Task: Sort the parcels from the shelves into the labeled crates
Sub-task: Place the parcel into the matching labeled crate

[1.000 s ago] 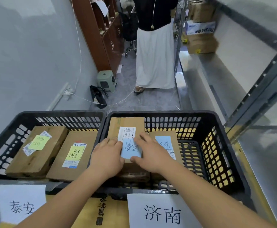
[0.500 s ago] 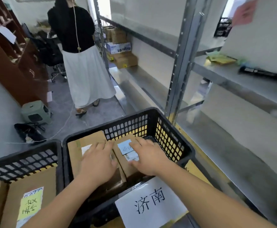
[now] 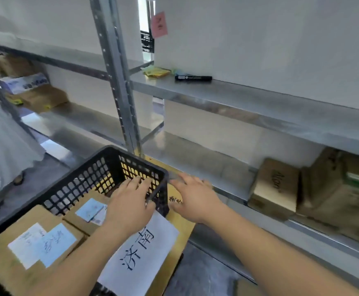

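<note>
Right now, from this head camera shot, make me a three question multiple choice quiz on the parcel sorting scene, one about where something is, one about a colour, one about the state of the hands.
1. Where does the black marker lie?
A. In the crate
B. On the upper shelf
C. On the floor

2. What colour is the top sticker on the near parcel in the black crate?
A. Light blue
B. Red
C. Green

3. What do the hands hold?
A. The left holds a parcel
B. The right holds the marker
C. Neither holds anything

Answers:
1. B, the marker rests on the metal shelf beside some yellow notes.
2. A, a light blue sticker overlaps a white label on it.
3. C, the left hand is spread flat over the crate corner and the right hand reaches open toward the lower shelf boxes.
</note>
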Demonstrator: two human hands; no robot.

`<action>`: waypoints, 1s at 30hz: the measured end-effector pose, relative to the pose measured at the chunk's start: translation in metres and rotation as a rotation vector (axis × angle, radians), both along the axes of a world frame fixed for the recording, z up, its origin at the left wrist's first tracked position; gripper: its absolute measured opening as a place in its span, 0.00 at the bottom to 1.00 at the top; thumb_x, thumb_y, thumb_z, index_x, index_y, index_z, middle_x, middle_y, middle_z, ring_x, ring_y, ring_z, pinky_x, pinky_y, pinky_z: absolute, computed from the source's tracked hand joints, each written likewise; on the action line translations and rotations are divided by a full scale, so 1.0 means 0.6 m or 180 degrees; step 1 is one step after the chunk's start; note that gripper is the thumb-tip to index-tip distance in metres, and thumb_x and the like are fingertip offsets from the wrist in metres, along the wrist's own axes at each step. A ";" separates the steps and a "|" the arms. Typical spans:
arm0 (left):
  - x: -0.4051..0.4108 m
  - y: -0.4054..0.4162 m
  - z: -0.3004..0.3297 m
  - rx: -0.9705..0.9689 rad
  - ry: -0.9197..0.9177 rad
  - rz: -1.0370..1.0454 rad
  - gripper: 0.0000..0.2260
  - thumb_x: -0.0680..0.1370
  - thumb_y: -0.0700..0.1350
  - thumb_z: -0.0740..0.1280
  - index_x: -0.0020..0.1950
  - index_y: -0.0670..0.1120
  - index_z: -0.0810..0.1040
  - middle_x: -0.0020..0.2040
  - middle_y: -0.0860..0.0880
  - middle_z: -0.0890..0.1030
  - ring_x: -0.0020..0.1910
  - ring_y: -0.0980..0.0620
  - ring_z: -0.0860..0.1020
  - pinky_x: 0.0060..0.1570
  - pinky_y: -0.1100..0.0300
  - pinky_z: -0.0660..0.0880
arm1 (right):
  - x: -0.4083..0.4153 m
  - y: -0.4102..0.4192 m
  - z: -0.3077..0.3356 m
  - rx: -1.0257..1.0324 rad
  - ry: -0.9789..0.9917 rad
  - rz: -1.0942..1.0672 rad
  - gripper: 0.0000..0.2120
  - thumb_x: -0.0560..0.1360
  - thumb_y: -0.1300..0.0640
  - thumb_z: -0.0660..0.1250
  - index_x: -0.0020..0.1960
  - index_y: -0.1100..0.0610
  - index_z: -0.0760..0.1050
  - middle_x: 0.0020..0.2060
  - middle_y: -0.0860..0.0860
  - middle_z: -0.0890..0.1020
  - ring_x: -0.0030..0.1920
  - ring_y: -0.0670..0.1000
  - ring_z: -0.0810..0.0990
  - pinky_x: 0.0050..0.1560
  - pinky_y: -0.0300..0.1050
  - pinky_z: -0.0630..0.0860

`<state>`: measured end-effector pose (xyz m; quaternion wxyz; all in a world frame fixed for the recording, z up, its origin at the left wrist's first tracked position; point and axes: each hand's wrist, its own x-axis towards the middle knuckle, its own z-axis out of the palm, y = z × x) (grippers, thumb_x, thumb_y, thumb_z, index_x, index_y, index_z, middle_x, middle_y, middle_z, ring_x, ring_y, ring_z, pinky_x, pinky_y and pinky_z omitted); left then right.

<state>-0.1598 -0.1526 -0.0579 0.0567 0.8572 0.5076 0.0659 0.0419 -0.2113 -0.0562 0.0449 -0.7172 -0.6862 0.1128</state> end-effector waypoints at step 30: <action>0.618 -0.088 -0.126 -0.0780 0.0588 -0.1720 0.28 0.80 0.56 0.59 0.79 0.60 0.56 0.77 0.43 0.63 0.73 0.40 0.63 0.65 0.46 0.70 | 0.475 -0.215 -0.137 -0.0569 0.0433 -0.1941 0.36 0.81 0.35 0.58 0.83 0.48 0.54 0.83 0.57 0.53 0.79 0.68 0.54 0.79 0.62 0.57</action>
